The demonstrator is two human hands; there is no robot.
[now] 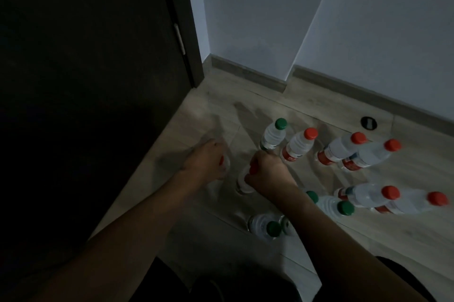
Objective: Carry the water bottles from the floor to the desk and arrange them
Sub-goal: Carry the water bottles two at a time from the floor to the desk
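Note:
Several clear water bottles with red or green caps stand on the wooden floor [319, 240]. My left hand [204, 161] grips the top of a red-capped bottle [224, 166] at the group's left edge. My right hand [269, 171] grips the neck of another red-capped bottle [243, 183] beside it. Just beyond my right hand stand a green-capped bottle [272, 136] and a red-capped one [298, 144]. More red-capped bottles [368, 152] stand at the right, and green-capped ones [267, 226] stand under my right forearm. The desk is out of view.
A dark door [86, 80] fills the left side, close to my left arm. Pale walls with a grey skirting board [250, 75] close the corner behind the bottles. A small round dark object [369, 123] lies on the floor near the far wall.

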